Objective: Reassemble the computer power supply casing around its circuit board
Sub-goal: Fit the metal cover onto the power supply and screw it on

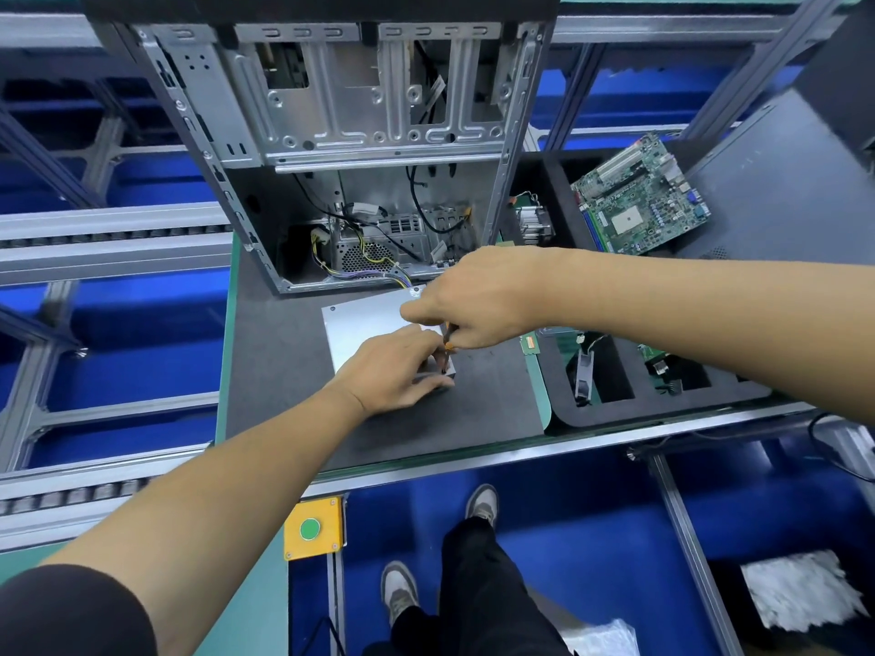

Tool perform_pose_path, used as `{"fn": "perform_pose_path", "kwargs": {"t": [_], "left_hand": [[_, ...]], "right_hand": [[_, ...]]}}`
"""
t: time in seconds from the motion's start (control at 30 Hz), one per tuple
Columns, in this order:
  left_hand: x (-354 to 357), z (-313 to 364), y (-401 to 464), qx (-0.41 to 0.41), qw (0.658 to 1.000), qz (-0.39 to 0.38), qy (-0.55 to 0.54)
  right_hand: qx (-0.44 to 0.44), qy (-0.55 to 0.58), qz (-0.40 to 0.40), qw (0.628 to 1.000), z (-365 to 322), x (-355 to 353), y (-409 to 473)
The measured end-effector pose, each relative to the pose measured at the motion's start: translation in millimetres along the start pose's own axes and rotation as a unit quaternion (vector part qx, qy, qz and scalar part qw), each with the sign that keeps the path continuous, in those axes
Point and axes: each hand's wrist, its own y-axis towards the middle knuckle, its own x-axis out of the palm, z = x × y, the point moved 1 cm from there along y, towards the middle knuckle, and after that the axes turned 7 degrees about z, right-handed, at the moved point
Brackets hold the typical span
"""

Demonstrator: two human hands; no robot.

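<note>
Seen from above, looking down at a dark grey mat (379, 419) laid over a green-edged counter (222, 371). Lying flat at the mat's centre, a silver power supply casing (364, 319), its bundle of coloured cables (379, 274) running back into an open computer tower case (341, 134) standing just behind it. Left hand (395, 371) resting on the casing's near right corner, fingers curled over the edge and gripping it. Right hand (466, 300) reaching in from the right, just above the left, fingers closed around a screwdriver (446, 345) with an orange-and-dark handle, tip pointed down at the same corner of the casing. Tip partly hidden by the fingers; contact with a screw cannot be told.

To the right of the mat, a black foam tray (663, 404) with cut-out compartments holding small parts: a fan (584, 371) in one slot, small green boards in others. Farther back on the right, a green motherboard (644, 196) lying tilted in a larger recess, with a metal heatsink (532, 224) just left of it.

Below the counter's front edge, a yellow box with a green push button (310, 529). On the blue floor, two legs in dark trousers and grey shoes (483, 504).
</note>
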Motion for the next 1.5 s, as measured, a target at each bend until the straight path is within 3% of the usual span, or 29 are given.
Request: {"fn": "perform_pose_path", "kwargs": {"t": [0.13, 0.33, 0.43, 0.53, 0.77, 0.87, 0.97, 1.03, 1.2, 1.43, 1.5], "left_hand": [[0.0, 2.3, -1.9, 0.023, 0.998, 0.043, 0.030], [1.8, -0.4, -0.6, 0.000, 1.000, -0.001, 0.013], [1.3, 0.2, 0.1, 0.009, 1.000, 0.017, 0.005], [0.4, 0.7, -1.8, 0.020, 0.999, 0.032, 0.019], [3.2, -1.9, 0.2, 0.002, 1.000, 0.004, 0.017], [1.8, -1.1, 0.0, 0.022, 0.999, 0.024, 0.018], [1.7, 1.4, -1.5, 0.039, 0.997, 0.064, 0.033], [1.0, 1.9, -1.5, 0.038, 0.996, 0.071, 0.046], [3.2, -0.9, 0.5, 0.015, 0.999, 0.011, 0.034], [2.5, -0.3, -0.8, 0.029, 0.998, 0.030, 0.047], [1.3, 0.7, 0.5, 0.027, 0.999, 0.028, 0.035]], "right_hand": [[-0.043, 0.132, -0.025, 0.990, -0.2, -8.5, -3.4], [-0.043, -0.047, 0.016, 0.998, -0.3, -1.8, -3.6], [-0.011, 0.029, 0.019, 0.999, 2.6, -0.9, -2.2], [-0.066, 0.133, 0.010, 0.989, -3.1, -5.6, 0.0], [-0.052, -0.066, 0.011, 0.996, -4.6, -1.1, 1.4], [-0.031, -0.035, -0.007, 0.999, -5.4, -1.5, 0.2], [-0.067, 0.031, -0.006, 0.997, -9.9, -10.1, -2.3], [-0.090, 0.019, -0.014, 0.996, -12.1, -12.6, -0.4], [-0.030, -0.059, 0.020, 0.998, -8.0, -6.0, -0.2], [-0.060, 0.108, 0.012, 0.992, -9.6, -7.2, 0.7], [-0.042, 0.090, 0.011, 0.995, -7.6, -7.5, 0.7]]}}
